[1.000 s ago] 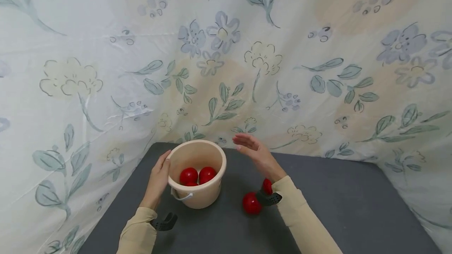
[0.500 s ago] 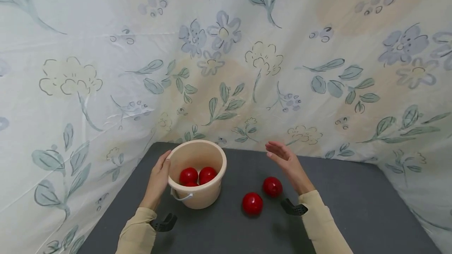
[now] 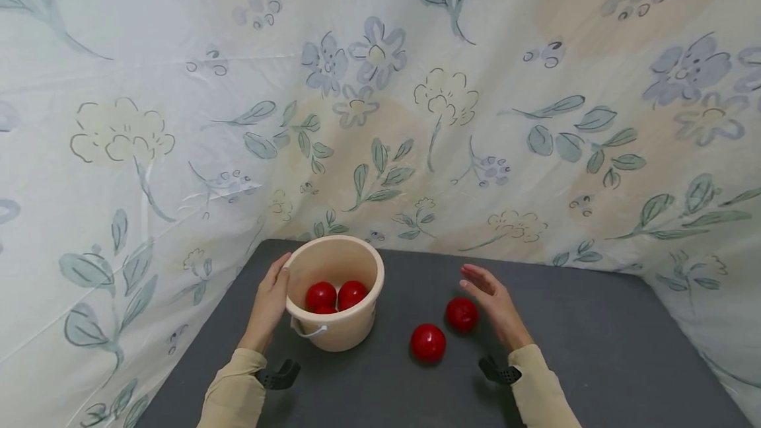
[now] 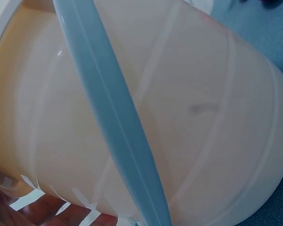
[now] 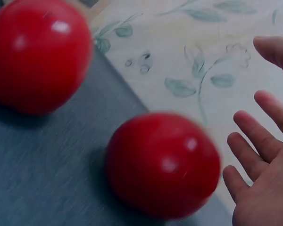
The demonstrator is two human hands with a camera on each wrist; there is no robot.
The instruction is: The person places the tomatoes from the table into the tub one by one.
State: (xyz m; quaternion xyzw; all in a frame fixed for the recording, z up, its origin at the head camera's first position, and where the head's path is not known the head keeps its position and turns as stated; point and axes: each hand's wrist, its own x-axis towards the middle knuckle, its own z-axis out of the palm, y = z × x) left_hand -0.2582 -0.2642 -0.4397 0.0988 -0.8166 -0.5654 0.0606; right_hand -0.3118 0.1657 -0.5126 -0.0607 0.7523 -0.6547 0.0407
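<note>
My left hand [image 3: 268,306] holds the left side of a cream bucket [image 3: 351,332], near its rim. In the left wrist view the bucket's wall [image 4: 198,141] fills most of the frame, the pale blue handle [image 4: 115,113] hangs across it, and some fingers [image 4: 70,214] lie along its side. Several shiny red round fruits [image 3: 321,296], apple-like, lie inside. Two more rest on the table: a nearer one [image 3: 428,343] and a farther one [image 3: 462,314]. Just right of the farther one hovers my right hand [image 3: 496,306], fingers spread, apart from the fruit [image 5: 162,165] and holding nothing.
Both stand on a dark grey table [image 3: 594,349]. A floral cloth [image 3: 505,150] hangs behind and along the sides of it. Black bands [image 3: 499,372] sit on both wrists.
My right hand has moved from beside the bucket to the right and lower, uncovering the farther red fruit and coming down beside it. My left hand and the bucket stay put.
</note>
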